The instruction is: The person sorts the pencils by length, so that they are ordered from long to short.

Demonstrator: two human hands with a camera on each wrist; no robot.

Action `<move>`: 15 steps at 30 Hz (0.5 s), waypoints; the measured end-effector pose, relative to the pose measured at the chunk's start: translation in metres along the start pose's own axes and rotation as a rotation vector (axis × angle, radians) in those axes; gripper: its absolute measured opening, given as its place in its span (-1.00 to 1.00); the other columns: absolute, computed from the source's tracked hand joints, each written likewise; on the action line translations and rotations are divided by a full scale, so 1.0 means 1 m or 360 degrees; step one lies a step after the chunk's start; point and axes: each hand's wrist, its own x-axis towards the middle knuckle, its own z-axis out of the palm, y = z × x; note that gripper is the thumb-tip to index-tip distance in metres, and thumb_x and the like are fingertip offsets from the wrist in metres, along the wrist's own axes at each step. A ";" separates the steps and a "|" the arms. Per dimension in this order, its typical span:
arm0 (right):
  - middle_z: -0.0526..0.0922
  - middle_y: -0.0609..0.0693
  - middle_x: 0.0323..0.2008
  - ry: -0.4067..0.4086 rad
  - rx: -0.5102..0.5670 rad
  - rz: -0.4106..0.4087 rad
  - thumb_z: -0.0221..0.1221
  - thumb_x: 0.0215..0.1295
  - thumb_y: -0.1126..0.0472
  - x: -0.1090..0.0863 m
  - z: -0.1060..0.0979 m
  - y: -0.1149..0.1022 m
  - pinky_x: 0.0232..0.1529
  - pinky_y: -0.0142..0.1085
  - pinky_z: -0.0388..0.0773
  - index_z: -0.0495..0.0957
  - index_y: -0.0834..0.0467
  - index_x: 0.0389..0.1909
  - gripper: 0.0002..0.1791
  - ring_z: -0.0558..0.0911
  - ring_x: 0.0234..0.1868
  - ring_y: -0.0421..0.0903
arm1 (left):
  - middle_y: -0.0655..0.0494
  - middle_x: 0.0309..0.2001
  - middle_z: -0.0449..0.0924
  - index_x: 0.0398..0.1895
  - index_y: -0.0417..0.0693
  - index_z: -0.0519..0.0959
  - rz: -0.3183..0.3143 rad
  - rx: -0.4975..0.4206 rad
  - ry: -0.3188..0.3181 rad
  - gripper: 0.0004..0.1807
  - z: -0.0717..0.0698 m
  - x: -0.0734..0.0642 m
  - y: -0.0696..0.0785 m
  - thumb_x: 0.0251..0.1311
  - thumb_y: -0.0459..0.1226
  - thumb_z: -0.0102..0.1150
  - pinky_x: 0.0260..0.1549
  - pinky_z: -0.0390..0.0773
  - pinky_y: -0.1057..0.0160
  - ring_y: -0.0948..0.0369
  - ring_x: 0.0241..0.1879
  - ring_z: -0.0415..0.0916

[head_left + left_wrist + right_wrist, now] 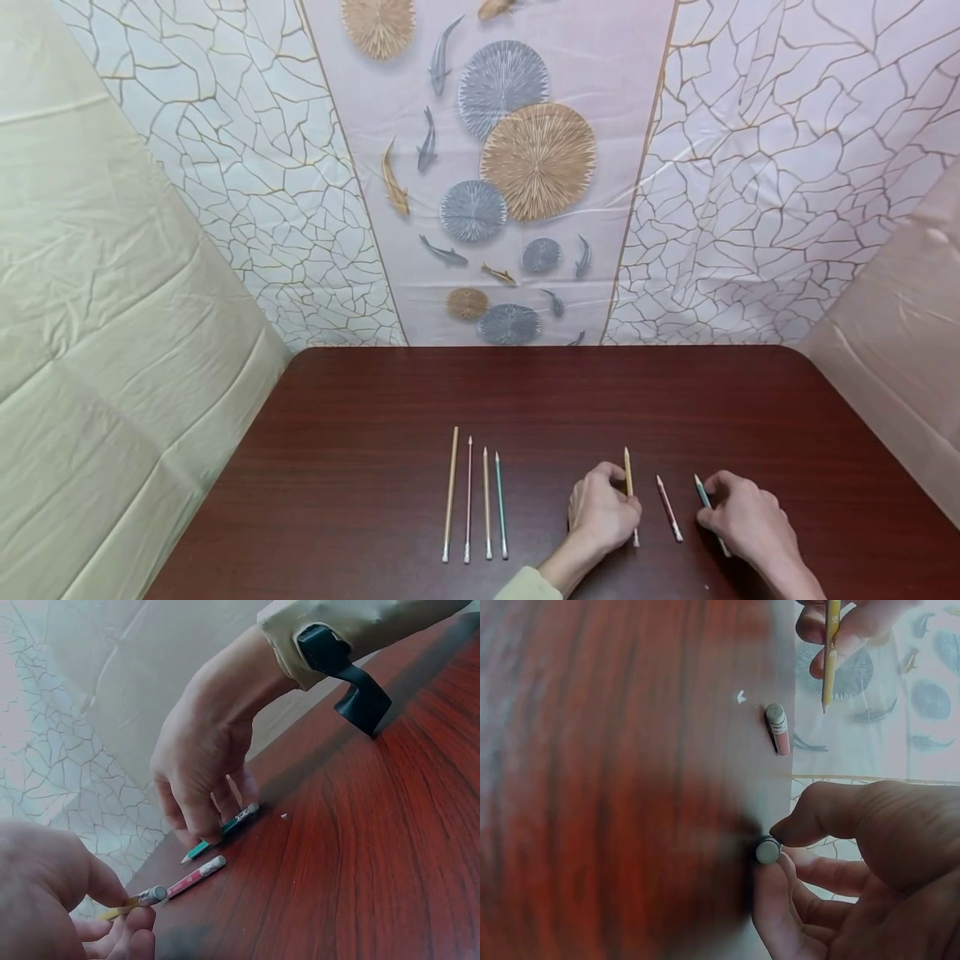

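Note:
My left hand (pixel 602 510) pinches a yellow pencil (pixel 628 472) between thumb and fingers, its sharpened tip pointing away from me. In the right wrist view this yellow pencil (pixel 830 660) appears raised off the table. Further right, my right hand (pixel 750 515) has thumb and fingers around a short green pencil (pixel 702 492). The eraser end of the green pencil (pixel 247 813) shows past the fingers in the left wrist view, close to the tabletop. Between both hands lies a short red pencil (pixel 669 508) with a white eraser, untouched.
Left of my hands, several longer pencils stand in a row, tips away: a tan one (pixel 452 492), a red one (pixel 468 500), another tan one (pixel 487 504) and a green one (pixel 501 507). A tiny white scrap (pixel 740 697) sits on the dark wood table (pixel 360 400). Patterned cloth (pixel 270 167) hangs behind.

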 end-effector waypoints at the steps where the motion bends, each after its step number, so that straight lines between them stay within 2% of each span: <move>1: 0.59 -0.10 -0.52 0.0003 0.0003 0.0005 0.33 -0.07 0.24 0.000 0.000 0.000 -0.53 -0.06 0.41 0.56 0.18 -0.20 -0.66 0.55 -0.47 0.00 | 0.50 -0.65 0.53 -0.31 0.10 0.66 -0.0002 -0.0006 -0.0003 -0.73 -0.001 0.000 0.000 -0.17 -0.31 0.42 -0.44 0.48 0.28 0.39 -0.47 0.52; 9: 0.59 -0.11 -0.52 0.0036 0.0068 -0.0025 0.30 -0.02 0.23 -0.003 -0.001 0.002 -0.49 -0.11 0.41 0.55 0.31 -0.11 -0.59 0.53 -0.50 -0.08 | 0.48 -0.64 0.54 -0.30 0.11 0.64 -0.0028 -0.0032 -0.0031 -0.71 -0.006 -0.001 -0.002 -0.17 -0.31 0.43 -0.43 0.47 0.28 0.40 -0.49 0.52; 15: 0.61 -0.14 -0.54 0.0115 0.0120 -0.0124 0.28 -0.01 0.25 -0.007 -0.002 -0.002 -0.41 -0.14 0.44 0.54 0.35 -0.09 -0.58 0.53 -0.56 -0.16 | 0.48 -0.64 0.55 -0.29 0.11 0.64 -0.0018 -0.0019 -0.0029 -0.71 -0.011 0.000 -0.002 -0.16 -0.31 0.45 -0.44 0.47 0.28 0.40 -0.49 0.52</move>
